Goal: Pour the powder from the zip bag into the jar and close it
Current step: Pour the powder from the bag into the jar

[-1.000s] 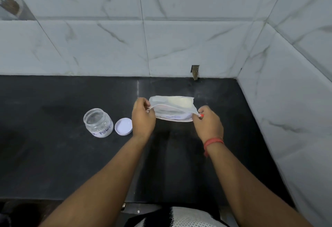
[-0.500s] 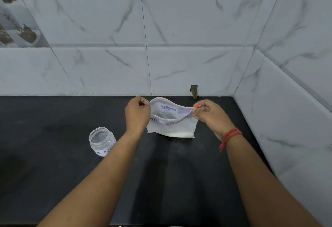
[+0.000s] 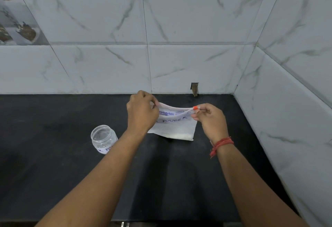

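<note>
A translucent zip bag point(image 3: 177, 127) marked "POWDER" hangs upright over the black counter point(image 3: 53, 181), with white powder settled along its bottom edge. My left hand point(image 3: 142, 112) pinches the bag's top left corner. My right hand point(image 3: 209, 118) pinches the top right corner beside the orange zip slider point(image 3: 195, 108). The bag's mouth looks slightly parted. A clear glass jar point(image 3: 103, 138) with a handwritten label stands open on the counter to the left, partly behind my left forearm. Its lid is hidden.
White marble-patterned tile walls rise behind the counter and along its right side, forming a corner at the back right. A small dark notch point(image 3: 195, 89) sits in the back wall just above the counter. The counter's front edge runs along the bottom.
The bag has gone from lying tilted to hanging upright, stretched between both hands. The view has tipped upward. The white lid seen beside the jar is now behind my left forearm.
</note>
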